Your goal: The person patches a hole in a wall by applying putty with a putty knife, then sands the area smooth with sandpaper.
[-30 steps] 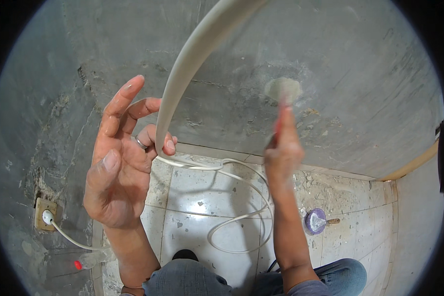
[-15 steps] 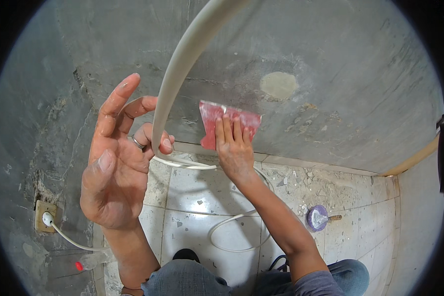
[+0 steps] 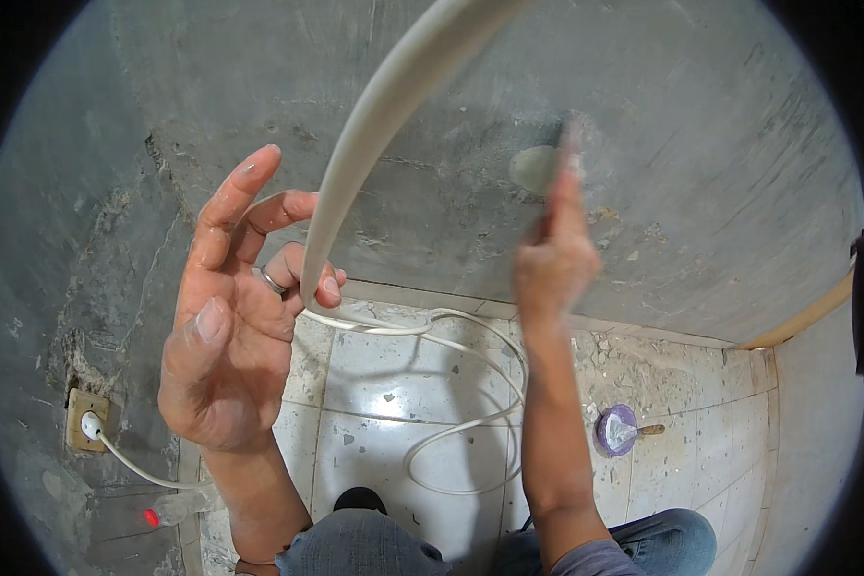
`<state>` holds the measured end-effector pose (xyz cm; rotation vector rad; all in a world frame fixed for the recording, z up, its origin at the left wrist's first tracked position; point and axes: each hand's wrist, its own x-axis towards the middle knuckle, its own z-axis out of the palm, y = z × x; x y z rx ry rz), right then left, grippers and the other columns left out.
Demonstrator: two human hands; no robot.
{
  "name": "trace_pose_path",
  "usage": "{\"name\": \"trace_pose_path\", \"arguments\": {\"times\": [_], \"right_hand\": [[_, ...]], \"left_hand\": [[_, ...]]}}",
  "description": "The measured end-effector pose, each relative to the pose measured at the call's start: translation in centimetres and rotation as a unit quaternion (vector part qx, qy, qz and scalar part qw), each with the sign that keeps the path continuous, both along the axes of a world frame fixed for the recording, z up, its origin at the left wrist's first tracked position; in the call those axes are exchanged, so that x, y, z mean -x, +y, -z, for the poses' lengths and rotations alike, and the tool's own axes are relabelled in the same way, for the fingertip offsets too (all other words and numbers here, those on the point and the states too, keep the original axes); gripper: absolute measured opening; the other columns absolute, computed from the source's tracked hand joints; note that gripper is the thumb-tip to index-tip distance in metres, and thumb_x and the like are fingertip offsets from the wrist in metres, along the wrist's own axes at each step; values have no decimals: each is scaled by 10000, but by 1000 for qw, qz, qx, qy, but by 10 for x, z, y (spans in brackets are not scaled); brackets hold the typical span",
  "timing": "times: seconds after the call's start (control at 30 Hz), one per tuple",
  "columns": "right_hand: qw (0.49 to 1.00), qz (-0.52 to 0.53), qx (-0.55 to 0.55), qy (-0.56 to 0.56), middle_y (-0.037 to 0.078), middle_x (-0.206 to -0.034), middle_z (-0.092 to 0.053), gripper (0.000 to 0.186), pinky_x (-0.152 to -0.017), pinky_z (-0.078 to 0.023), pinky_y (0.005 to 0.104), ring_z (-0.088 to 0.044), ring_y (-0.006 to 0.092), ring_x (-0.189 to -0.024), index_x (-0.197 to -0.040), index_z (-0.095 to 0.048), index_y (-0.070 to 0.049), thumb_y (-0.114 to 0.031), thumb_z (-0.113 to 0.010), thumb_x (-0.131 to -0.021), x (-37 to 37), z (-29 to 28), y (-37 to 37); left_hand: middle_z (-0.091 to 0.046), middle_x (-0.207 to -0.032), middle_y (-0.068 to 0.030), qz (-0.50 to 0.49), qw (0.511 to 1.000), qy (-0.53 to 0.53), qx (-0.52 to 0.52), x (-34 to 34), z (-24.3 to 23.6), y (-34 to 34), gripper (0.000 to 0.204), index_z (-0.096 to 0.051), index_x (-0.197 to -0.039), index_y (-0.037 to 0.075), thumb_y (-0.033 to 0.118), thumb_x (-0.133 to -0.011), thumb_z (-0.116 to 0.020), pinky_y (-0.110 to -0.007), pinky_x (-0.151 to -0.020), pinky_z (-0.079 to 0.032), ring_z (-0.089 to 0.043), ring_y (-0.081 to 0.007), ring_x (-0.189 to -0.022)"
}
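Observation:
My right hand (image 3: 553, 274) grips a flat red putty spreader (image 3: 564, 182), now seen nearly edge-on and blurred by motion. The spreader is at the grey wall (image 3: 432, 182), beside a round pale patch (image 3: 534, 170). In the earlier frame, my fingers lie flat along the spreader's broad face. My left hand (image 3: 235, 336) is raised palm up, its fingers apart and a ring on one of them. A thick-looking off-white cable (image 3: 355, 154) passes close by its fingertips; whether they touch it, I cannot tell.
The white cable (image 3: 475, 422) lies in loops on the tiled floor (image 3: 374, 370), amid debris. A purple container (image 3: 616, 430) with white paste and a wooden-handled tool stands right. A plug sits in the wall socket (image 3: 88, 420); a red-capped clear bottle (image 3: 173, 509) lies near it.
My right hand has moved right along the wall with the spreader, which has turned from face-on to edge-on. My left hand has hardly moved. The cable's upper part has shifted slightly right.

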<state>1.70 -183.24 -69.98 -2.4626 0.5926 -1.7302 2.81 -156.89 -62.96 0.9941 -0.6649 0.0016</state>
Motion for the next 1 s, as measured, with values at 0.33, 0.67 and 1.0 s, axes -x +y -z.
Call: {"name": "trace_pose_path", "arguments": {"times": [0.33, 0.67, 1.0], "right_hand": [[997, -71, 37, 9, 218, -1198, -623, 536, -752, -571, 384, -694, 333, -885, -1347, -513, -37, 41, -560, -819, 10, 26, 24], [987, -68, 84, 117, 220, -1303, -555, 575, -943, -502, 383, -587, 329, -1157, -1329, -483, 45, 84, -554, -759, -2, 38, 21], [999, 13, 44, 10, 233, -1197, -615, 533, -831, -553, 376, -658, 329, -1003, -1315, -512, 24, 48, -608, -791, 20, 15, -25]], "left_hand": [[-436, -1272, -292, -11, 1000, -7, 1, -1, 0, 3, 922, -236, -1432, -105, 454, -769, -549, -341, -840, -524, -620, -179, -768], [-444, -1271, -289, 2, 1000, 2, 0, 0, 1, -5, 901, -249, -1429, -98, 449, -777, -545, -341, -861, -509, -616, -176, -791], [-450, -1266, -287, -17, 999, -30, -18, -4, 2, 1, 896, -244, -1430, -101, 438, -780, -544, -333, -854, -510, -612, -176, -788]]}}
